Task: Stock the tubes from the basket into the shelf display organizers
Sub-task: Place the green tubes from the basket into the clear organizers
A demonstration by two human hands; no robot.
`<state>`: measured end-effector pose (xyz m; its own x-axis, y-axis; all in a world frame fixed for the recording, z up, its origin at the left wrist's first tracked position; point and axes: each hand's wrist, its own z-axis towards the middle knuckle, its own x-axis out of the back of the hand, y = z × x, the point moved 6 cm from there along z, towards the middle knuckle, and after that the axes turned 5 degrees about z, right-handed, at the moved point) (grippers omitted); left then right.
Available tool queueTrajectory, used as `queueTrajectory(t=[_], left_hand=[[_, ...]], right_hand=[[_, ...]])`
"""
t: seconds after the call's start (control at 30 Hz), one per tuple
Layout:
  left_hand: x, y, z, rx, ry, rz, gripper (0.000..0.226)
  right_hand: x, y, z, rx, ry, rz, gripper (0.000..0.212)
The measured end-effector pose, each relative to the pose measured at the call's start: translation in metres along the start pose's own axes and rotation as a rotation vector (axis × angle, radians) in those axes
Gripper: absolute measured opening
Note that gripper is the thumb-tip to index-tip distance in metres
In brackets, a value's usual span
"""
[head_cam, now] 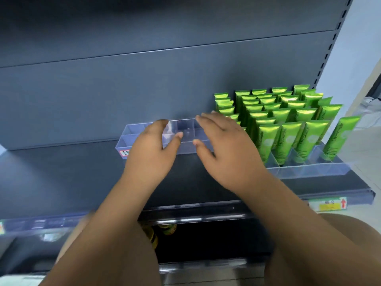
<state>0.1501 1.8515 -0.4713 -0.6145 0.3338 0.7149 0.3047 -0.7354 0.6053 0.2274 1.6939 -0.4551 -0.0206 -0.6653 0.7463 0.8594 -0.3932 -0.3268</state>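
Note:
A clear plastic organizer (132, 137) with empty compartments lies on the dark shelf (61, 178), left of centre. My left hand (152, 149) and my right hand (226, 145) hover over its front wall, fingers spread, holding nothing; whether they touch it I cannot tell. To the right, a second clear organizer (309, 170) holds several upright green tubes (286, 120) in rows, caps down. The basket is not in view.
The shelf's front edge carries a clear price rail (195, 205) with a yellow label (329, 205) at the right. A lower shelf below is dark, with yellow-green items (152, 234) between my forearms. A perforated upright (329, 48) borders the right side.

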Motion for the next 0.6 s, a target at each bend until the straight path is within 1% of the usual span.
queueTrajectory(t=[0.1,0.17,0.23,0.3,0.43,0.53,0.6], left_hand=[[0.041,-0.033,-0.033,0.083,0.054,-0.032,0.053],[0.068,-0.057,-0.055,0.11,0.132,-0.018,0.053],[0.097,-0.082,-0.082,0.162,0.214,0.065,0.054],[0.126,-0.105,-0.111,0.208,0.274,0.158,0.057],[0.182,-0.156,-0.172,0.364,0.38,0.288,0.05],[0.223,-0.195,-0.222,0.48,0.442,0.379,0.048],[0.246,-0.221,-0.255,0.582,0.473,0.438,0.05]], right_hand=[[-0.024,-0.039,0.0,0.044,-0.066,0.051,0.052],[-0.039,-0.07,0.0,0.067,-0.099,0.094,0.052],[-0.052,-0.108,0.001,0.103,-0.103,0.168,0.049],[-0.068,-0.151,0.0,0.154,-0.139,0.234,0.051],[-0.106,-0.245,-0.011,0.284,-0.21,0.378,0.055],[-0.137,-0.317,-0.032,0.337,-0.249,0.501,0.046],[-0.167,-0.362,-0.049,0.373,-0.338,0.516,0.039]])
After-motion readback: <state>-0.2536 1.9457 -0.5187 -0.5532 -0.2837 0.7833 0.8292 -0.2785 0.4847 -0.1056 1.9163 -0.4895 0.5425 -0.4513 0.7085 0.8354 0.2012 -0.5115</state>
